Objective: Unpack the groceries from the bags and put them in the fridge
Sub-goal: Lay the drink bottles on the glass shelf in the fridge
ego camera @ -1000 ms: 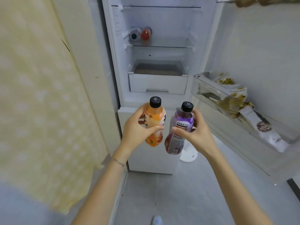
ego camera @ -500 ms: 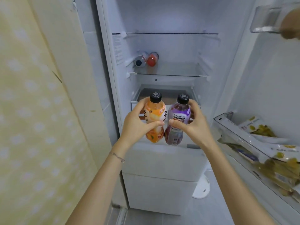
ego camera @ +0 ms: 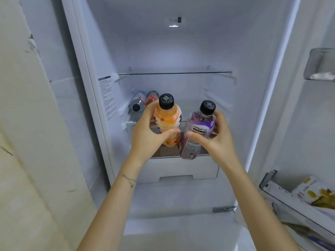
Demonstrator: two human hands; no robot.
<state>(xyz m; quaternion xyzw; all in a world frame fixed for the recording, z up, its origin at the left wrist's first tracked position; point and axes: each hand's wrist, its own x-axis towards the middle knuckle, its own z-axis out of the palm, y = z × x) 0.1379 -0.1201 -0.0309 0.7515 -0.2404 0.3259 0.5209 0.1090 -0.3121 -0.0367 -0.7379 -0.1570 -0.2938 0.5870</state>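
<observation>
Head view: left hand [ego camera: 145,136] grips a smooth orange plastic bottle [ego camera: 167,122], right hand [ego camera: 215,142] a purple one [ego camera: 199,129].

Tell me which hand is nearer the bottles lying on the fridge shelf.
Left. The left hand, gripping the orange bottle, is just right of the lying bottles; the right hand, holding the purple bottle, sits farther right.

Left side: a cream panel [ego camera: 27,142], faintly mottled, with a few dark scuff marks. Beside it, a strip of pale grey tiled wall [ego camera: 67,98] shows a grout line.
</observation>
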